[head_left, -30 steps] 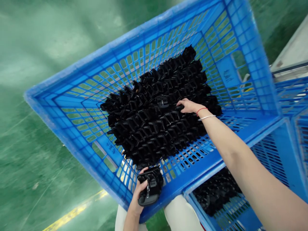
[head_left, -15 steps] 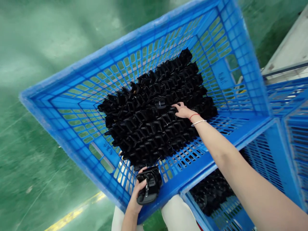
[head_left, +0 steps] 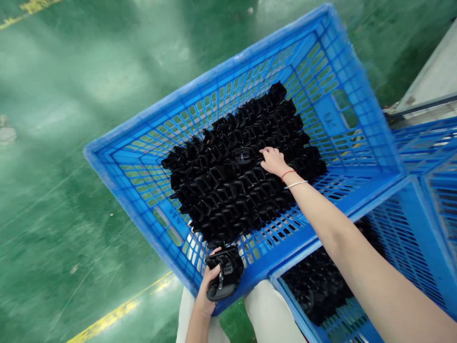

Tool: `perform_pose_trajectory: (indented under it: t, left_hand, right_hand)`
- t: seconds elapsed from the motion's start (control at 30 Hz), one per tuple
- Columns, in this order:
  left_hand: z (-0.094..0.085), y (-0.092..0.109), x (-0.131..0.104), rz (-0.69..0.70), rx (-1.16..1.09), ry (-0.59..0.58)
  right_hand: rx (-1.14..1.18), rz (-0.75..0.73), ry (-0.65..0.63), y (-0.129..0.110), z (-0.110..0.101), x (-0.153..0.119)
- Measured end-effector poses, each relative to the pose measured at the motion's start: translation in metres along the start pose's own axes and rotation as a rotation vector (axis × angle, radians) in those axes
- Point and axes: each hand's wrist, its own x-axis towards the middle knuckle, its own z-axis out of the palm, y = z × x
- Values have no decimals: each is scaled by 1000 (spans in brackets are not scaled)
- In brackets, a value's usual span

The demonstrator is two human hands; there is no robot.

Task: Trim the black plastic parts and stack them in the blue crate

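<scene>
black parts point(head_left: 228, 190) lie in rows inside the blue crate point(head_left: 207, 85), mid-frame. the left hand point(head_left: 206, 288) grips a single part point(head_left: 228, 274) at bottom centre. the right hand point(head_left: 274, 162) bends its fingers over the rows, grip unclear; a light touch should spare neighbours.

Around me: green floor point(head_left: 82, 190), glossy in patches. Worn yellow line point(head_left: 114, 314) at my lower left, another yellow marking point(head_left: 35, 5) top left. On my right, a neighbouring blue crate point(head_left: 423, 224), slatted. Pale panel point(head_left: 433, 76) upper right, dark bar point(head_left: 424, 106) along it.
</scene>
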Motion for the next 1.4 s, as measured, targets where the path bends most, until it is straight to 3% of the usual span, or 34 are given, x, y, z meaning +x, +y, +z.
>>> perform_pose_trajectory:
  t: [0.1,0.2,0.47,0.63,0.8,1.0,1.17,1.4]
  left_hand:
    - [2,4,-19,28,46,-48]
    - [-8,7,-24,50,113,-80]
    - [-66,-1,27,-63,306,-104]
    - [-83,10,37,-91,396,-123]
    - [-83,35,44,-134,318,-176]
    - [-77,55,44,-181,285,-299]
    - [-56,67,30,-153,248,-282]
    - [-37,83,17,-87,269,-215]
  right_hand:
    - [66,-8,40,-25,1,-2]
    - [135,49,38,-44,6,7]
    - [237,344,-7,-62,35,51]
    - [281,457,8,-67,48,67]
    - [296,384,61,-70,45,70]
    - [215,207,186,-70,35,45]
    - [139,155,109,-76,30,34]
    - [104,92,-1,-103,27,36]
